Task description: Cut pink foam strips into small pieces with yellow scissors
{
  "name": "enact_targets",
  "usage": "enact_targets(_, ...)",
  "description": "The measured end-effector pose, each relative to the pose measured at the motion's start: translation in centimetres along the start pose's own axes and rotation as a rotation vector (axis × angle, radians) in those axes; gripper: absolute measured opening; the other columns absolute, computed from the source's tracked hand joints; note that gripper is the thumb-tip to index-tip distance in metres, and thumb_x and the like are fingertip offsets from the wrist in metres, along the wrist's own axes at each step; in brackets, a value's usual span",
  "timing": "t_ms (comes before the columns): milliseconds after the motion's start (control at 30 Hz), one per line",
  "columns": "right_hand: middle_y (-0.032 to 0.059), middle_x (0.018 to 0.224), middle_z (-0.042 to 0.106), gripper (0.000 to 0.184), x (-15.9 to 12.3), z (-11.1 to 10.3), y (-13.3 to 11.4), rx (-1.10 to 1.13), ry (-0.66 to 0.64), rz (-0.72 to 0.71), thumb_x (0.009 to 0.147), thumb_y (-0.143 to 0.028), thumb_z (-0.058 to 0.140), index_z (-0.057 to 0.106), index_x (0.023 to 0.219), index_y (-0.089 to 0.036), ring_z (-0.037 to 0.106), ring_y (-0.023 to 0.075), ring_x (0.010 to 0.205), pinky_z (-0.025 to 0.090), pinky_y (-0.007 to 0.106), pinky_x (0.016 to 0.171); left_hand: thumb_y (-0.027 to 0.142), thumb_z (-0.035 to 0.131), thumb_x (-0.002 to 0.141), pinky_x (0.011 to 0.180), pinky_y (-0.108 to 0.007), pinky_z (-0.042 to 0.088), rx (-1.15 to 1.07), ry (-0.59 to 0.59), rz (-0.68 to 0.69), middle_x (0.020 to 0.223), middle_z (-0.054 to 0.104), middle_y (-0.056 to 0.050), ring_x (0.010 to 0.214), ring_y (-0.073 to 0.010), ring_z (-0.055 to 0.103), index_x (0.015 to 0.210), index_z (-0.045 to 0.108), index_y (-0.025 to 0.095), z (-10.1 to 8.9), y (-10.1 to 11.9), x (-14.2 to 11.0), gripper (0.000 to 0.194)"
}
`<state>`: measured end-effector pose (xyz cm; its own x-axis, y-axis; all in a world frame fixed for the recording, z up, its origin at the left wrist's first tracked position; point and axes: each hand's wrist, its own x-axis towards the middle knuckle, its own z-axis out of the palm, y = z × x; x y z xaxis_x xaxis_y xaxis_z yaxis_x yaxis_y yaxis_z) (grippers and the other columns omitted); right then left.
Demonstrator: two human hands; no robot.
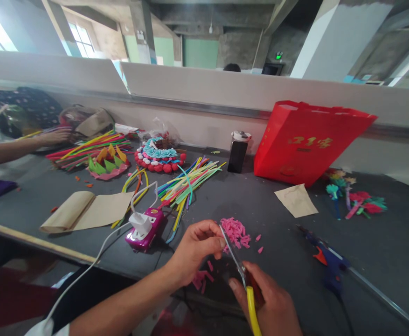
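Note:
My right hand (269, 298) is wrapped round the yellow handle of a pair of scissors (237, 263), whose blades point up and away to the left. Close to the blade tips, my left hand (202, 245) is closed in a pinch, thumb against fingers. Whatever it pinches is too small or hidden to make out. Just beyond the blades lies a heap of small cut pink pieces (235, 232), with a few strays to its right. Several longer pink strips (200, 280) lie below my left hand near the table edge.
A blue glue gun (330, 266) with a long clear stick lies at right. Behind stand a red paper bag (305, 144) and a black bottle (237, 154). Coloured pipe cleaners (190, 182), a magenta power socket (144, 231) and brown paper (85, 212) are left. Another person's hand (55, 136) reaches in.

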<state>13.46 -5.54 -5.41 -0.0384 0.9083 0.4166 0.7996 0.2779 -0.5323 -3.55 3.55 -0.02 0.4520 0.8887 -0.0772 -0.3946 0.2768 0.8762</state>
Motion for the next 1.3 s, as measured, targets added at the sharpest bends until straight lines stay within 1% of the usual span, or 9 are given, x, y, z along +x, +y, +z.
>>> enact_targets(200, 0.002, 0.073, 0.07, 0.027, 0.1, -0.3, -0.2, -0.015, -0.019, -0.002, 0.088, -0.045, 0.056, 0.062, 0.097, -0.021, 0.069, 0.016, 0.063, 0.052, 0.021, 0.056, 0.019, 0.074, 0.068, 0.052, -0.02, 0.037, 0.009, -0.016, -0.003, 0.058, 0.059, 0.003, 0.047, -0.0064, 0.049, 0.068, 0.062, 0.014, 0.0, -0.3, 0.1, 0.012)
enact_targets(400, -0.001, 0.066, 0.068, 0.021, 0.3, -0.6, -0.3, 0.02, -0.047, 0.01, 0.089, -0.042, 0.055, 0.063, 0.088, -0.023, 0.066, 0.0129, 0.056, 0.049, 0.018, 0.051, 0.019, 0.073, 0.068, 0.051, -0.019, 0.036, 0.021, 0.003, -0.007, 0.058, 0.059, 0.003, 0.047, -0.0062, 0.049, 0.068, 0.062, 0.014, 0.0, -0.4, 0.1, 0.012)
enact_targets(567, -0.0028, 0.064, 0.068, 0.022, 0.3, -0.5, -0.6, 0.04, -0.034, 0.017, 0.089, -0.043, 0.055, 0.062, 0.089, -0.022, 0.064, 0.011, 0.05, 0.048, 0.016, 0.05, 0.019, 0.073, 0.069, 0.051, -0.019, 0.035, 0.043, -0.012, 0.006, 0.056, 0.057, 0.004, 0.047, -0.0062, 0.048, 0.069, 0.062, 0.014, 0.0, -0.3, 0.1, 0.012)
enact_targets(833, -0.0015, 0.068, 0.071, 0.027, 0.3, -0.3, -0.3, 0.038, 0.022, 0.039, 0.087, -0.048, 0.057, 0.064, 0.092, -0.022, 0.067, 0.0129, 0.054, 0.05, 0.017, 0.052, 0.019, 0.072, 0.069, 0.054, -0.021, 0.034, -0.021, -0.006, -0.016, 0.055, 0.056, 0.003, 0.049, -0.0072, 0.048, 0.071, 0.062, 0.015, -0.2, 0.0, 0.2, 0.012)
enact_targets(933, -0.0002, 0.071, 0.071, 0.031, 0.2, -0.4, -0.4, 0.087, 0.058, 0.098, 0.085, -0.051, 0.057, 0.065, 0.092, -0.022, 0.067, 0.0135, 0.056, 0.05, 0.018, 0.053, 0.019, 0.072, 0.068, 0.053, -0.021, 0.034, -0.038, 0.002, -0.033, 0.054, 0.056, 0.004, 0.049, -0.0074, 0.048, 0.07, 0.061, 0.015, -0.1, 0.1, 0.3, 0.012)
enact_targets(1033, -0.0026, 0.065, 0.068, 0.033, 0.4, -0.7, -1.1, 0.206, 0.057, 0.209, 0.084, -0.054, 0.057, 0.066, 0.088, -0.023, 0.063, 0.0118, 0.051, 0.049, 0.018, 0.053, 0.019, 0.073, 0.067, 0.052, -0.021, 0.034, -0.029, 0.005, -0.052, 0.054, 0.055, 0.004, 0.048, -0.0073, 0.048, 0.07, 0.061, 0.015, 0.1, -0.1, 0.2, 0.013)
enact_targets(1133, -0.0032, 0.06, 0.064, 0.035, 0.7, -1.1, -1.7, 0.32, 0.039, 0.307, 0.08, -0.057, 0.059, 0.068, 0.084, -0.023, 0.06, 0.0117, 0.05, 0.049, 0.019, 0.054, 0.021, 0.075, 0.066, 0.052, -0.02, 0.035, 0.01, 0.001, -0.067, 0.054, 0.054, 0.004, 0.048, -0.0065, 0.046, 0.069, 0.062, 0.015, 0.5, -0.9, -0.1, 0.015)
enact_targets(1233, 0.001, 0.066, 0.067, 0.04, 1.0, -1.5, -2.1, 0.45, 0.004, 0.384, 0.08, -0.06, 0.057, 0.068, 0.085, -0.022, 0.062, 0.015, 0.057, 0.05, 0.021, 0.056, 0.026, 0.079, 0.064, 0.052, -0.02, 0.036, 0.066, -0.022, -0.095, 0.057, 0.057, 0.003, 0.049, -0.0064, 0.046, 0.07, 0.063, 0.014, 0.9, -2.0, -0.5, 0.02)
enact_targets(1300, 0.0022, 0.065, 0.066, 0.043, 1.1, -1.7, -2.2, 0.515, -0.039, 0.41, 0.081, -0.061, 0.055, 0.067, 0.086, -0.02, 0.061, 0.0159, 0.055, 0.049, 0.023, 0.054, 0.031, 0.079, 0.065, 0.055, -0.021, 0.038, 0.093, -0.061, -0.096, 0.062, 0.06, 0.0, 0.054, -0.0082, 0.049, 0.071, 0.064, 0.014, 1.2, -2.6, -0.9, 0.023)
